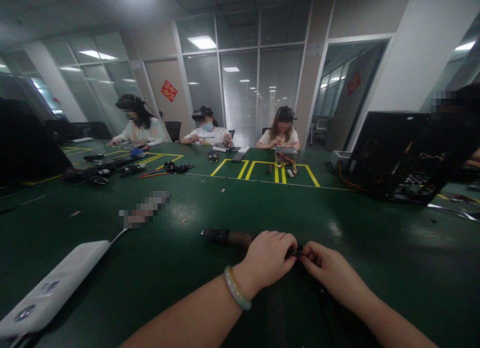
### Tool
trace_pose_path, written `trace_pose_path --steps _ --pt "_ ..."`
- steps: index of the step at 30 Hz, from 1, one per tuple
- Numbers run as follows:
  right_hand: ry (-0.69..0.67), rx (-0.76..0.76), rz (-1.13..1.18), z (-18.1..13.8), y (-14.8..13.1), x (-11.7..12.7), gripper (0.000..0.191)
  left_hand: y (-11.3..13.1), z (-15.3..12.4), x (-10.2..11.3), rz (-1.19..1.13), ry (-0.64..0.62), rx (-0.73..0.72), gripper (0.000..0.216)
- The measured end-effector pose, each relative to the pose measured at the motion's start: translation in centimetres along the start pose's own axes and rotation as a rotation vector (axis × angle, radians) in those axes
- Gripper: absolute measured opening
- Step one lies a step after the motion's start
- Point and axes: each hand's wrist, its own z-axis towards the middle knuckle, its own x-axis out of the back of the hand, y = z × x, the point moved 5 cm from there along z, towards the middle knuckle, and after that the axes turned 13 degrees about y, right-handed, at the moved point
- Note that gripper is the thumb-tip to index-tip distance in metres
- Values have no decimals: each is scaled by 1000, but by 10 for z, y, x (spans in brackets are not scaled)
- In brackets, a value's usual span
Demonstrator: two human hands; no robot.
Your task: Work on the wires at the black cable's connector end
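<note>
Both hands are working close together over the near part of the table (168, 268), the left hand (268, 258) arching palm-down and the right hand (328, 265) facing it, thumb and fingertips of each holding narrowly to a small dark part (296, 251) between them. Fingers are hiding most of that part, so its exact form is staying unclear. A dark cylinder (240, 239) is lying just beyond the left hand and partly under it, its tip pointing left; whether it is joining the small part, I cannot tell. Fine fingertip handling seems to be the step in hand, and the next move is probably calling for a steady left grip and small, controlled pressure from the right. The cylinder is showing a bright, metal-looking tip, black ridged collars and a duller brownish barrel. A smooth, glossy bracelet (237, 289) is circling the left wrist. Farther left, a white slab (56, 283) with rounded corners is trailing a slim cord (119, 235). Beyond, tangled dark cables (101, 170) are lying near flat yellow strips (313, 176), three people are sitting across the table, and a boxy black case (393, 153) is standing at the right
</note>
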Motion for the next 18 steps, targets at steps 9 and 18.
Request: trace_pose_path --steps 9,18 --pt "-11 -1 20 0 5 -1 17 3 0 3 -11 -6 -19 13" --pt "-14 -1 23 -1 3 -2 17 1 0 1 -16 11 -22 8"
